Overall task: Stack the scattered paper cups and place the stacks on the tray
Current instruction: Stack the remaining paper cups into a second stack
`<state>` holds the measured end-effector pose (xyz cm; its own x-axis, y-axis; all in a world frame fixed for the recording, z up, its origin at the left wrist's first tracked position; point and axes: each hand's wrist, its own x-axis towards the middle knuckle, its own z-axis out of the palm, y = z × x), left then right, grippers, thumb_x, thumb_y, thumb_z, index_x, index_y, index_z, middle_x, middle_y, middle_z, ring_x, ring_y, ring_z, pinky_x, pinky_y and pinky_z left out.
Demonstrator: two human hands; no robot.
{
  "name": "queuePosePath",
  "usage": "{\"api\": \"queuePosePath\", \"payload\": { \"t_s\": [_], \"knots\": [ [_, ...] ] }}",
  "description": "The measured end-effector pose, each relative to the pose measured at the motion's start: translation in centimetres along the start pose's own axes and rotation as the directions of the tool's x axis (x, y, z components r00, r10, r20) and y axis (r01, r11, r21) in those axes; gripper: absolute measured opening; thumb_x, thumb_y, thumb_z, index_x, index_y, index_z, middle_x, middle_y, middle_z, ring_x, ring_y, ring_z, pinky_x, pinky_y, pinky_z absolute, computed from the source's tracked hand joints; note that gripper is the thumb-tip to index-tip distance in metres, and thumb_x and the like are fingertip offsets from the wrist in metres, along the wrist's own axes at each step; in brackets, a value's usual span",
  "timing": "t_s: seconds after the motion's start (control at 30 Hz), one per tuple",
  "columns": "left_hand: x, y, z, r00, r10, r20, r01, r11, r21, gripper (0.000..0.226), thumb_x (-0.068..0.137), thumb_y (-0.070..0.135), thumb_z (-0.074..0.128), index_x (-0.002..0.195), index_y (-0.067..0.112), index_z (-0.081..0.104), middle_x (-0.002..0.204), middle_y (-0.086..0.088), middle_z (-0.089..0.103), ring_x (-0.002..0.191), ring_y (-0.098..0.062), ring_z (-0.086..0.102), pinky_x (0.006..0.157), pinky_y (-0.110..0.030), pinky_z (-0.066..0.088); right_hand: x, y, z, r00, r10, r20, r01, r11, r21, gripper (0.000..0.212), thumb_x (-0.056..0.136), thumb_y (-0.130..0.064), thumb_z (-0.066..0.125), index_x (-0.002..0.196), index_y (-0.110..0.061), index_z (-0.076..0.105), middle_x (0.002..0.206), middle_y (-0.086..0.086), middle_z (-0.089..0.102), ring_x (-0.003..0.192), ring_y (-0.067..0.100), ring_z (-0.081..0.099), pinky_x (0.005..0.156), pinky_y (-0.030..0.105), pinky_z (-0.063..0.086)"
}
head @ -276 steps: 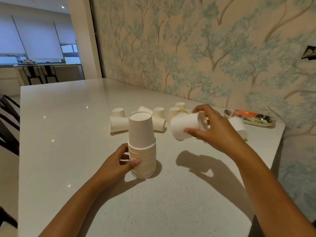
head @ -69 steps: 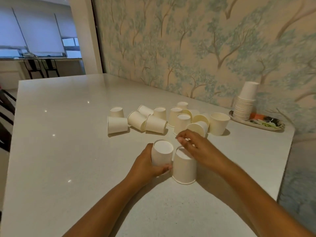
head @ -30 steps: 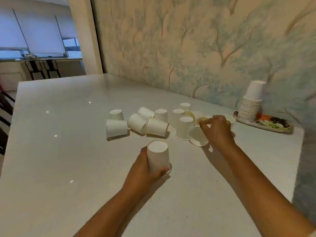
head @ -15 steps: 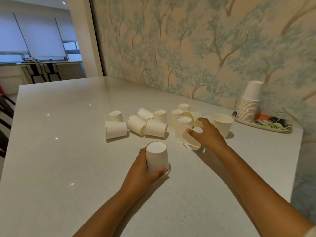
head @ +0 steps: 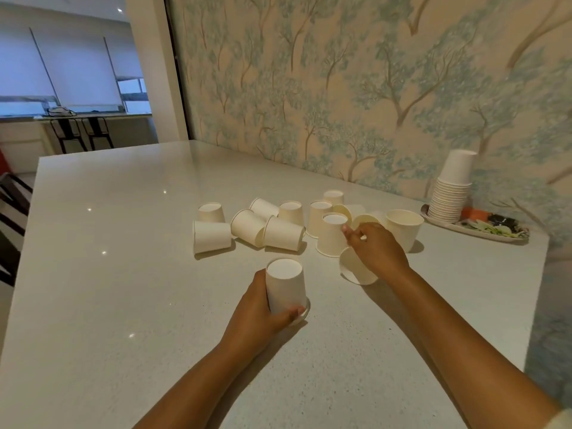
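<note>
My left hand (head: 258,311) grips a short stack of upside-down white paper cups (head: 286,283) standing on the white table (head: 123,305). To its right, my right hand (head: 376,246) holds a single paper cup (head: 356,269), tilted with its rim low and toward me. Behind both hands, several loose cups (head: 278,232) stand or lie scattered across the table's middle. One larger cup (head: 404,226) stands upright just right of my right hand. A tall finished stack of cups (head: 452,187) stands on the left end of the patterned tray (head: 507,238) at the far right.
The wallpapered wall (head: 371,88) runs along the table's far side, close behind the cups and tray. The table's right edge (head: 535,305) falls away just past the tray. Dark chairs (head: 12,212) stand at the left edge.
My right hand has drawn the tilted cup a little nearer and lower, away from the scattered group. The left hand keeps its hold on the short stack in the same place.
</note>
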<state>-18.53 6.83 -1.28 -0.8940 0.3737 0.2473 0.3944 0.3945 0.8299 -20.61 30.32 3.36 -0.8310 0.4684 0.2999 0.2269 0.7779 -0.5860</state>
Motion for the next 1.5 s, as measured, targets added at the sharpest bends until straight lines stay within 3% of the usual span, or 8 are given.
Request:
{"api": "queuePosePath", "payload": {
  "t_s": [0.1,0.27,0.5,0.77,0.9,1.13,1.33,1.5],
  "knots": [
    [0.0,0.0,0.0,1.000,0.000,0.001,0.000,1.000,0.001,0.068,0.071,0.041,0.071,0.121,0.035,0.025,0.115,0.017,0.040,0.103,-0.004,0.042,0.072,-0.007,0.037,0.3,0.3,0.0,0.998,0.044,0.039,-0.046,0.998,0.042,0.028,0.089,-0.045,0.051,0.098,-0.020,0.055,0.116,0.006,0.061,0.088,0.021,0.054,0.070,0.030,0.038],
    [0.2,0.0,0.0,1.000,0.003,-0.009,-0.003,1.000,0.013,0.072,0.071,0.041,0.071,0.127,0.029,0.027,0.115,0.016,0.040,0.104,-0.005,0.042,0.078,-0.012,0.037,0.7,0.5,0.1,0.959,0.132,0.250,-0.152,0.986,0.064,0.064,0.080,-0.042,0.060,0.135,-0.022,0.034,0.139,0.008,0.043,0.116,0.027,0.049,0.077,0.031,0.038],
    [0.1,-0.1,0.1,1.000,-0.016,0.015,0.016,1.000,-0.008,0.069,0.070,0.046,0.069,0.120,0.038,0.023,0.118,0.018,0.039,0.105,-0.003,0.041,0.075,-0.010,0.038,-0.6,-0.8,0.0,0.937,0.019,0.348,-0.057,0.994,0.098,0.063,0.076,-0.042,0.063,0.133,-0.033,0.038,0.140,0.000,0.043,0.113,0.019,0.047,0.078,0.028,0.036],
    [0.0,-0.1,0.3,0.999,-0.002,-0.038,0.004,0.999,0.054,0.067,0.069,0.048,0.071,0.118,0.040,0.026,0.114,0.021,0.038,0.102,-0.002,0.041,0.081,-0.015,0.038,-4.4,-5.3,-1.2,0.964,-0.200,-0.175,0.266,0.737,0.622,0.043,0.076,-0.026,0.073,0.107,-0.033,0.044,0.113,-0.012,0.050,0.095,0.009,0.051,0.066,0.010,0.043],
    [0.0,0.1,0.1,0.999,0.019,-0.029,-0.018,1.000,0.015,0.064,0.069,0.049,0.070,0.114,0.045,0.025,0.114,0.022,0.042,0.099,-0.002,0.047,0.073,-0.010,0.039,-6.7,-6.8,-0.8,0.925,-0.324,-0.196,0.350,0.533,0.770,0.043,0.074,-0.028,0.073,0.103,-0.038,0.044,0.115,-0.023,0.049,0.104,0.006,0.056,0.075,0.014,0.052],
    [0.5,-0.2,-0.5,0.999,-0.014,-0.032,0.011,0.996,-0.085,0.068,0.071,0.033,0.073,0.126,0.031,0.033,0.124,0.009,0.048,0.109,-0.008,0.049,0.084,-0.016,0.043,-7.6,-6.9,0.5,0.817,-0.575,-0.044,0.502,0.671,0.546,0.028,0.075,-0.025,0.074,0.086,-0.035,0.051,0.117,-0.013,0.051,0.110,0.003,0.049,0.090,0.021,0.047],
    [0.4,0.2,-0.3,1.000,-0.011,0.020,0.013,0.996,-0.093,0.072,0.069,0.037,0.072,0.120,0.041,0.023,0.126,0.013,0.040,0.101,-0.001,0.047,0.081,-0.009,0.043,-7.1,-6.4,1.4,0.776,-0.592,0.217,0.448,0.760,0.471,0.031,0.081,-0.055,0.052,0.100,-0.032,0.061,0.127,-0.007,0.052,0.116,0.011,0.048,0.098,0.036,0.046],
    [-0.1,0.0,-0.2,0.999,-0.012,0.048,0.014,0.999,-0.032,0.063,0.071,0.044,0.068,0.121,0.035,0.032,0.126,0.011,0.046,0.109,-0.007,0.046,0.092,-0.026,0.045,-4.0,-4.4,1.7,0.871,-0.481,-0.099,0.473,0.768,0.431,0.047,0.089,-0.060,0.034,0.106,-0.025,0.061,0.115,-0.004,0.052,0.109,0.007,0.048,0.091,0.016,0.039]
  ]
}}
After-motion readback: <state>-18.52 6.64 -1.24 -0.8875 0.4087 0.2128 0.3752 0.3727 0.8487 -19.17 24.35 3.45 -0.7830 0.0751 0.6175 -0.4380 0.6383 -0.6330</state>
